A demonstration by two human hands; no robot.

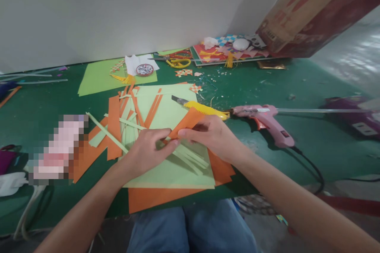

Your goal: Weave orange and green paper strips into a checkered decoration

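Note:
Both of my hands meet over a stack of pale green paper, pinching an orange paper strip that slants up to the right. My left hand grips its lower end between thumb and fingers. On its upper part, my right hand has its thumb in front and its fingers behind. Under the hands lie several narrow light green strips. A yellow utility knife rests just beyond my right hand, blade pointing left. Orange paper strips are scattered left of my left hand.
A pink glue gun with a cable lies at the right. Scissors and a round patterned container sit at the back. A cardboard box stands back right. A blurred-out object and a white plug are at left.

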